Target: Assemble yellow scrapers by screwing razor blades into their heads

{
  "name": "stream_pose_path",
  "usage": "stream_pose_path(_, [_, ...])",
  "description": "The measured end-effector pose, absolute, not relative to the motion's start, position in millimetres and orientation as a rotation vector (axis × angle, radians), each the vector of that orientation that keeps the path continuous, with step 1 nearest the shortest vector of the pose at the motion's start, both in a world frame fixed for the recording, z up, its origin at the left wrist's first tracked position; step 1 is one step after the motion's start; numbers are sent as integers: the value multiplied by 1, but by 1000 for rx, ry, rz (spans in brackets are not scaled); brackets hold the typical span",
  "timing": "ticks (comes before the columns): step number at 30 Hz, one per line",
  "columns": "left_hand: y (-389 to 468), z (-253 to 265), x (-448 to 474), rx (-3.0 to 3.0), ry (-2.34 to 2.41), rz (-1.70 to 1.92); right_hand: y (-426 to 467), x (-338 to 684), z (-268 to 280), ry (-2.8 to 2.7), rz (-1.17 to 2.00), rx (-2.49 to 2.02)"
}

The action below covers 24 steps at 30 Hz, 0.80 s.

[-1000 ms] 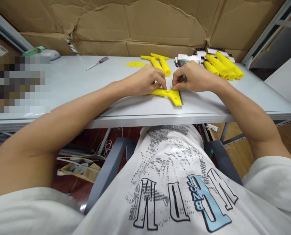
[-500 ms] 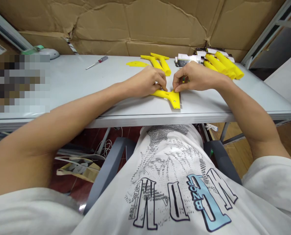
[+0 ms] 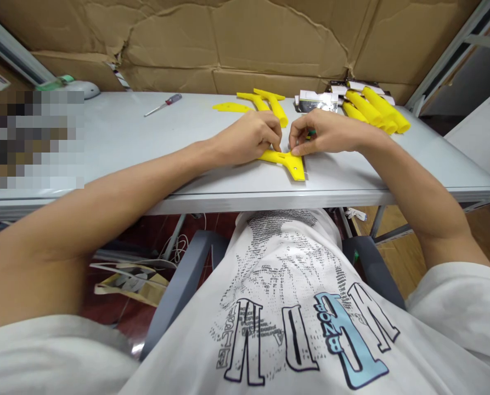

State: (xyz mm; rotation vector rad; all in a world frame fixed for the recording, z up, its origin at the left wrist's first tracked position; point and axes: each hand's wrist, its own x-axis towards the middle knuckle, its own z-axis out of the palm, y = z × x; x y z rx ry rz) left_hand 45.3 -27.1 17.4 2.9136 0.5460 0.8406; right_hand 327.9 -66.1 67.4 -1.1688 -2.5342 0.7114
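A yellow scraper lies near the table's front edge, its wide head to the right. A thin strip of blade shows along the head's right side, and a small screw or hole shows near its front end. My left hand is closed around the handle, hiding much of it. At the back part of the head, my right hand has thumb and fingertips pinched together against the plastic. A small green bit shows between the fingers of that hand; I cannot make out what it is.
Behind my hands lie two yellow scraper handles and a flat yellow piece. A screwdriver rests farther left. At the back right are packaged blades or cards and several yellow scrapers. Cardboard lines the rear.
The scraper has shifted slightly to the right and its head has tipped a little. My right hand has lowered slightly, and the left keeps its hold on the handle.
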Motion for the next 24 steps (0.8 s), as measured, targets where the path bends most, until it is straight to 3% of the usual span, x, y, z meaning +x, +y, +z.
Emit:
stream_pose_path(11, [-35, 24, 51, 3188, 489, 962, -71, 325, 70, -2536, 874, -1214])
stream_pose_path(15, [-34, 29, 49, 3270, 536, 960, -76, 325, 71, -2385, 1071, -1164])
stream_pose_path(19, [-37, 33, 43, 3221, 639, 1183, -83, 325, 71, -2132, 1355, -1059])
stream_pose_path(24, [-45, 32, 41, 3047, 754, 1406, -82, 322, 71, -2038, 1419, -999])
